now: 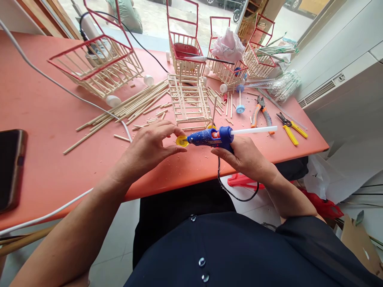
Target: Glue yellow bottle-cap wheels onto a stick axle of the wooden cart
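Between thumb and fingers, my left hand (152, 145) holds a small yellow bottle cap (181, 141) just above the table. My right hand (243, 155) is wrapped round a blue hot glue gun (211, 137), whose nozzle points left into the cap; I cannot tell whether the tip touches it. A white glue stick (254, 130) sticks out of the gun's back end. Right behind the gun lies a small frame of wooden sticks (190, 101). Part of a second yellow cap (212, 126), with a stick rising from it, shows behind the gun.
Loose wooden sticks (128, 103) lie left of the frame. Several red-rimmed stick carts (98, 59) stand at the back. Orange-handled pliers (261, 113) and yellow-handled cutters (291, 128) lie right. A phone (12, 167) and white cable (60, 81) are left; the gun's black cord (236, 195) hangs over the edge.
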{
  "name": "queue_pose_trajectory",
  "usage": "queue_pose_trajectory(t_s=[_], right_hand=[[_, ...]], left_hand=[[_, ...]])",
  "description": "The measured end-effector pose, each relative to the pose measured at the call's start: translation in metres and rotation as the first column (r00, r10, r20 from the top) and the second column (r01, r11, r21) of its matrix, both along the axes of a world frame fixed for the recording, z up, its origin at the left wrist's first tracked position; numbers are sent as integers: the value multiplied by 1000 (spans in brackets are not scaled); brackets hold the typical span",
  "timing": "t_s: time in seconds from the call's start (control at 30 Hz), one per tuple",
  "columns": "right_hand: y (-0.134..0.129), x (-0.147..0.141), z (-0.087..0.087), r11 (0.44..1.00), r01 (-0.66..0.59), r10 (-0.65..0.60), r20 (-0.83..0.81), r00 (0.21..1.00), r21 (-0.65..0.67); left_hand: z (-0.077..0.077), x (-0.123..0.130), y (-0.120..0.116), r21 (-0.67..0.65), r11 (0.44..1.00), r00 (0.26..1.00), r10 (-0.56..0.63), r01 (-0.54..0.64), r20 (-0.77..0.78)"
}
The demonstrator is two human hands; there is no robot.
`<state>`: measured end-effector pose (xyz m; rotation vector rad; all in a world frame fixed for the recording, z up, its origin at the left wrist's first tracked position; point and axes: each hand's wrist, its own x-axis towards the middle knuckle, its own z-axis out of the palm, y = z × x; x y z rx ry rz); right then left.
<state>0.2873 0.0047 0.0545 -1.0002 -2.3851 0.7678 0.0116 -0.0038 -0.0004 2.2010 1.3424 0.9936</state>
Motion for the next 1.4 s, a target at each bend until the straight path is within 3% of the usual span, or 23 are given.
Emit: queue_pose_trajectory(t_s=[1.0, 1.4], right_hand=[[-2, 1, 3, 993, -62, 60, 27, 998, 97], [0, 0, -2, 997, -4, 1, 44, 999, 77]], left_hand=[[0, -1, 0, 18, 1000, 1000, -21, 21, -17], [-2, -1, 3, 16, 999, 998, -31, 31, -47]])
